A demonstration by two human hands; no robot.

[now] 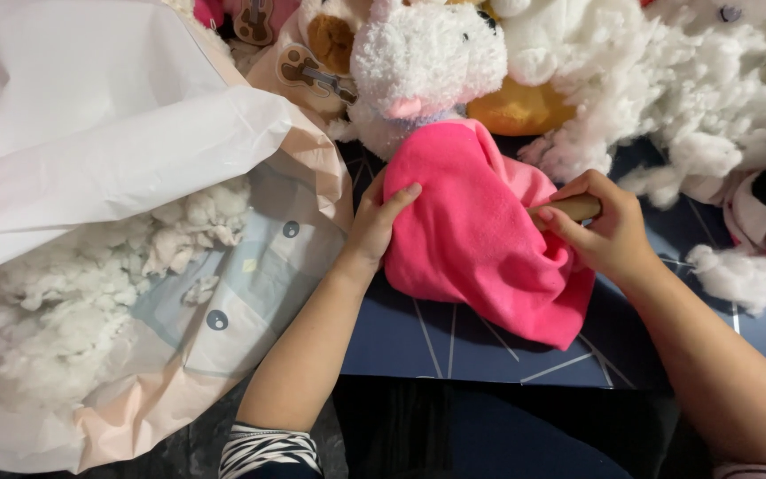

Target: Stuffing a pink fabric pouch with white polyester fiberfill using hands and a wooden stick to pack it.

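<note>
Nearest the lens: two bare forearms coming up from the bottom edge, a black-and-white striped cuff on the left one.

Plush toy, white curly fleece head, lies near the middle of the dark blue worktop with its head away from the person. Its body is a limp pink fleece skin, flattened and spread toward the person, lower edge loose on the worktop.

Left hand: grip closed on the left edge of the pink skin, thumb on top, fingers tucked out of sight beneath the fabric.

Right hand: grip closed around a tan wooden stick, held roughly level; the stick's far end is hidden at the right side of the pink skin. Whether it goes inside cannot be told.

Outward: loose white stuffing heaped just right of the toy's head, a separate tuft lying near the right wrist. More plush toys crowd the far edge, one yellow. Left of the worktop, a large pale bag gapes open, white stuffing piled inside it.
</note>
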